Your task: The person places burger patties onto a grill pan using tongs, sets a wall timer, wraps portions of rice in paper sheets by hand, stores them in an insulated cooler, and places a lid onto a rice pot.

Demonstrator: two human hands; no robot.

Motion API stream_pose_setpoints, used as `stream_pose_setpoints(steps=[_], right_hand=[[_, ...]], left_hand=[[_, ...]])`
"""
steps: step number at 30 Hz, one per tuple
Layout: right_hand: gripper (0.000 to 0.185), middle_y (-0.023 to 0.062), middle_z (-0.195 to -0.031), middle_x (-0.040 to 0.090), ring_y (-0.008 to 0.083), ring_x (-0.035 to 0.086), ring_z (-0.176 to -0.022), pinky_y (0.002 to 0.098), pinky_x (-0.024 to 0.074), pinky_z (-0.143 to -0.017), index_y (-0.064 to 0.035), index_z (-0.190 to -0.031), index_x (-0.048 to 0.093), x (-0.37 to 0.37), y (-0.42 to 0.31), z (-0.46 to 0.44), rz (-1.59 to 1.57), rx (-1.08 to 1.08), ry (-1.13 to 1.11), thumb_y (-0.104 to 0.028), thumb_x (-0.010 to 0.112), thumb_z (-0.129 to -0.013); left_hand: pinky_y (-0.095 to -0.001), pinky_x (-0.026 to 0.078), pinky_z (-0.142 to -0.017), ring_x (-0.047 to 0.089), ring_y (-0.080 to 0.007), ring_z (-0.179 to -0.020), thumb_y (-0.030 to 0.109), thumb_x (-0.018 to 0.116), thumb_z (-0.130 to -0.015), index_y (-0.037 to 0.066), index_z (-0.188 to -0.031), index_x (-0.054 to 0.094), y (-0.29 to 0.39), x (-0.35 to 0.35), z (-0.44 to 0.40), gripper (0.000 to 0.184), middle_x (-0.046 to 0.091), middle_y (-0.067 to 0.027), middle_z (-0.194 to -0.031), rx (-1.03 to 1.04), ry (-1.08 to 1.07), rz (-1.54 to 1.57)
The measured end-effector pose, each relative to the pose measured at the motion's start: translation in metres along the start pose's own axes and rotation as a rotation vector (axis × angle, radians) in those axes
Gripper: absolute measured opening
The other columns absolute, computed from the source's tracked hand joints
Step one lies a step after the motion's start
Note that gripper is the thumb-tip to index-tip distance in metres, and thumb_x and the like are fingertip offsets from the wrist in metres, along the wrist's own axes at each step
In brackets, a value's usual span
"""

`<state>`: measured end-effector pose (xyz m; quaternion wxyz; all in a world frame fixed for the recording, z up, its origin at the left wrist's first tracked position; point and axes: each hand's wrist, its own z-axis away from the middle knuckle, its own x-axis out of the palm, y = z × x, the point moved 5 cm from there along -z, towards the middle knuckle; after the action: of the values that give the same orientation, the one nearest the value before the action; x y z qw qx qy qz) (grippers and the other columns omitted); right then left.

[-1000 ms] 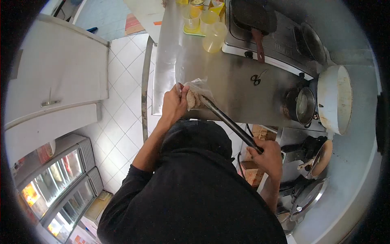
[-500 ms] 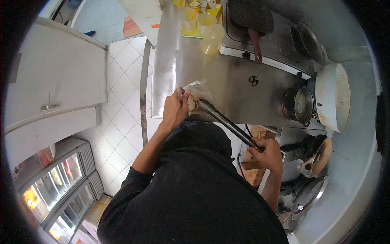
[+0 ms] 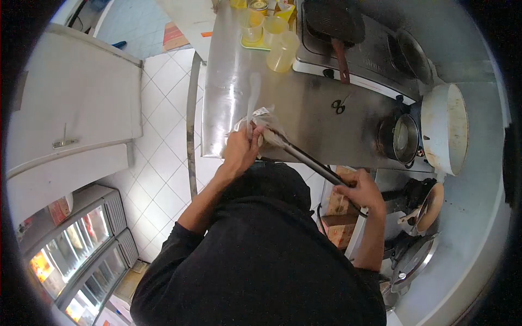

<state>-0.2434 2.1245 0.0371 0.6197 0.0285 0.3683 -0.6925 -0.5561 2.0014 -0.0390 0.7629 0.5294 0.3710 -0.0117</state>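
At the near edge of the counter (image 3: 304, 100), the fingers of our left hand (image 3: 241, 148) pinch a clear plastic bag (image 3: 265, 115), and those of our right hand (image 3: 362, 190) wrap around black tongs (image 3: 315, 166). We judge ourselves partway: the tongs reach a pale lump (image 3: 273, 138), seemingly not yet clear of the bag.

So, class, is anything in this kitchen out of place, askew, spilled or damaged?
I see no clear spill or damage. Slightly odd: the scissors lie loose on the steel worktop, and the brown handle of the grill pan reaches over the front edge of the stove, where it might get knocked.
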Motion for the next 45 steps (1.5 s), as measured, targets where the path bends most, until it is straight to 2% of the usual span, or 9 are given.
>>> stream_pose_setpoints(steps=[8,11,17,20,23,26,31,33,45], right_hand=[[0.042,0.0205,-0.083,0.071,0.021,0.066,-0.07,0.0341,0.0498,-0.067,-0.0047,-0.108,0.074,-0.014,-0.022,-0.009,0.234,-0.078,-0.142,-0.025,0.081,-0.071],[0.034,0.0179,-0.081,0.071,0.0279,0.068,-0.069,0.0395,0.0507,-0.071,-0.0063,-0.101,0.076,0.014,-0.028,-0.025,0.282,-0.184,-0.038,-0.025,0.077,-0.073],[0.038,0.0164,-0.079,0.07,0.024,0.065,-0.065,0.0377,0.0503,-0.069,-0.0069,-0.106,0.074,-0.001,-0.01,-0.009,0.234,-0.129,0.077,-0.026,0.079,-0.073],[0.03,0.0089,-0.072,0.067,0.0158,0.061,-0.06,0.0326,0.0488,-0.061,-0.0038,-0.103,0.075,-0.024,0.003,0.009,0.109,-0.066,-0.023,-0.018,0.079,-0.077],[0.024,0.0026,-0.063,0.065,0.0076,0.056,-0.052,0.0248,0.0419,-0.049,0.0026,-0.097,0.075,-0.04,0.036,0.02,-0.286,-0.145,-0.034,-0.009,0.08,-0.077],[0.019,0.0026,-0.065,0.065,0.0077,0.057,-0.053,0.023,0.0417,-0.048,0.0025,-0.094,0.075,-0.06,0.036,0.032,-0.412,-0.124,-0.06,-0.004,0.08,-0.076],[0.023,0.0115,-0.084,0.071,0.0097,0.058,-0.055,0.0245,0.0436,-0.048,0.0054,-0.097,0.07,-0.099,0.05,-0.005,-0.573,-0.159,0.425,-0.009,0.076,-0.08],[0.023,0.0109,-0.087,0.071,0.0107,0.058,-0.055,0.0241,0.0441,-0.048,0.0043,-0.098,0.069,-0.122,0.039,-0.045,-0.58,-0.031,0.484,-0.013,0.073,-0.083],[0.027,0.0074,-0.075,0.068,0.0094,0.058,-0.051,0.0238,0.0498,-0.043,0.0039,-0.097,0.067,-0.231,-0.065,-0.225,-0.695,-0.028,0.136,-0.021,0.071,-0.089]], left_hand=[[-0.0497,0.045,-0.06,0.06,-0.0463,-0.065,0.034,0.05,-0.102,0.0,-0.098,0.059,-0.009,0.004,0.002,0.035,0.059,-0.024,-0.067,-0.06,-0.016,0.145],[-0.0462,0.046,-0.059,0.061,-0.0422,-0.062,0.035,0.049,-0.102,0.0,-0.098,0.059,-0.004,0.01,0.005,0.037,0.059,-0.0217,-0.064,0.029,-0.003,0.026],[-0.0353,0.044,-0.045,0.059,-0.0213,-0.044,0.035,0.049,-0.103,0.0,-0.095,0.057,-0.013,-0.01,0.002,0.037,0.058,-0.0115,-0.055,-0.246,0.009,0.314],[-0.031,0.042,-0.041,0.055,-0.0155,-0.04,0.035,0.048,-0.104,-0.001,-0.094,0.055,-0.012,-0.015,-0.003,0.037,0.056,-0.0083,-0.052,-0.257,0.03,0.351],[-0.0308,0.041,-0.041,0.055,-0.0154,-0.04,0.034,0.047,-0.104,-0.001,-0.095,0.055,-0.009,-0.016,-0.011,0.037,0.056,-0.0079,-0.052,-0.238,0.049,0.352],[-0.0306,0.041,-0.041,0.055,-0.0154,-0.04,0.034,0.047,-0.104,-0.001,-0.095,0.054,-0.006,-0.016,-0.016,0.036,0.054,-0.0074,-0.05,-0.235,0.068,0.372],[-0.0311,0.042,-0.041,0.056,-0.0159,-0.041,0.035,0.047,-0.104,-0.001,-0.094,0.055,-0.004,-0.012,-0.019,0.038,0.054,-0.0079,-0.05,-0.155,0.078,0.342],[-0.0319,0.043,-0.041,0.056,-0.0163,-0.041,0.035,0.047,-0.104,-0.001,-0.093,0.055,0.0,-0.014,-0.016,0.038,0.054,-0.008,-0.05,-0.114,0.086,0.311],[-0.0318,0.043,-0.041,0.056,-0.0166,-0.041,0.032,0.048,-0.104,-0.001,-0.093,0.055,-0.012,-0.013,-0.003,0.036,0.054,-0.0078,-0.051,-0.196,0.088,0.424]])
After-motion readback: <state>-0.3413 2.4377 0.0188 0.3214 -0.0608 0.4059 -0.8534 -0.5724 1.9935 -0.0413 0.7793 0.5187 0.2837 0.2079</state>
